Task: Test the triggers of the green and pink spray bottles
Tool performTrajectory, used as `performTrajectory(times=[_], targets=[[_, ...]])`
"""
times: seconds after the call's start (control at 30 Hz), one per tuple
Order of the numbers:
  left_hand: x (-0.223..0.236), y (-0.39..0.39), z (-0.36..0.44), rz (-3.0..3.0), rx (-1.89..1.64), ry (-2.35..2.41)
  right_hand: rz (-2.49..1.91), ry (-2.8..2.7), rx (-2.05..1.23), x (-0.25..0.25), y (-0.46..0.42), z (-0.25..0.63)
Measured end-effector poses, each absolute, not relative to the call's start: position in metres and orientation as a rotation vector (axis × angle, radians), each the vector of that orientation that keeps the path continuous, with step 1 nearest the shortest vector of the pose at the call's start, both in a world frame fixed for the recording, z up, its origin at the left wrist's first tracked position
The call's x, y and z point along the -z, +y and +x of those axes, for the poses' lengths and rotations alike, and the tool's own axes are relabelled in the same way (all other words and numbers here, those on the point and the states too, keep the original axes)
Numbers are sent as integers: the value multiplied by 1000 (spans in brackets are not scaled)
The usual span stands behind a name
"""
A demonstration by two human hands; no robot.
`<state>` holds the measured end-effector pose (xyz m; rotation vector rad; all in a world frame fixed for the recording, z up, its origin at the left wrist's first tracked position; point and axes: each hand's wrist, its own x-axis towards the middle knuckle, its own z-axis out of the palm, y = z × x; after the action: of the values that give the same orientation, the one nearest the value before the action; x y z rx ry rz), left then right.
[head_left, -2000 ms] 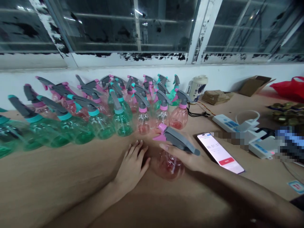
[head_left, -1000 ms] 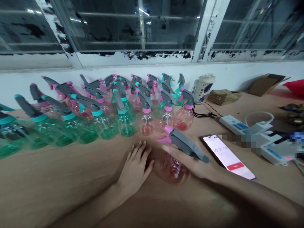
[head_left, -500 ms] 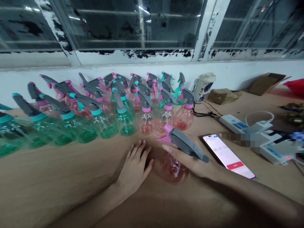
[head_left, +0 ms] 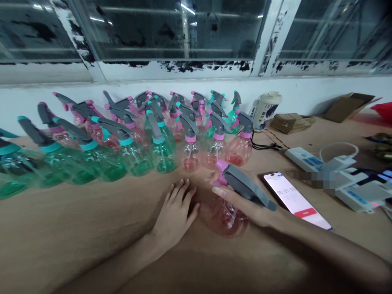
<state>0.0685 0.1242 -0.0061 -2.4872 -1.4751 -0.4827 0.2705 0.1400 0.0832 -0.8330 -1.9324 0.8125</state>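
Observation:
My right hand (head_left: 248, 206) grips the neck of a pink spray bottle (head_left: 229, 214) with a grey trigger head (head_left: 245, 187) and pink nozzle; the bottle stands on the wooden table (head_left: 70, 228). My left hand (head_left: 176, 214) lies flat on the table just left of the bottle, fingers stretched out, holding nothing. Behind both hands stand several green spray bottles (head_left: 134, 157) and pink spray bottles (head_left: 241, 147) in rows along the wall.
A phone (head_left: 295, 200) with a lit timer screen lies right of the held bottle. Farther right are a white power strip (head_left: 303, 158) and white devices (head_left: 358, 190). A paper cup (head_left: 265, 108), cardboard pieces (head_left: 290, 121) and a box (head_left: 346, 104) stand near the wall.
My hands and the held bottle stay almost in place; the view has shifted slightly, and the phone timer has counted on.

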Motion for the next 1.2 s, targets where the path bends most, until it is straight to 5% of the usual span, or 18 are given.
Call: performTrajectory(times=[0.6, 1.2], targets=[[8, 124, 68, -2478, 492, -1483, -935, -1908, -618, -84, 136, 267], [9, 125, 67, -2481, 530, -1472, -915, -1905, -765, -85, 136, 270]])
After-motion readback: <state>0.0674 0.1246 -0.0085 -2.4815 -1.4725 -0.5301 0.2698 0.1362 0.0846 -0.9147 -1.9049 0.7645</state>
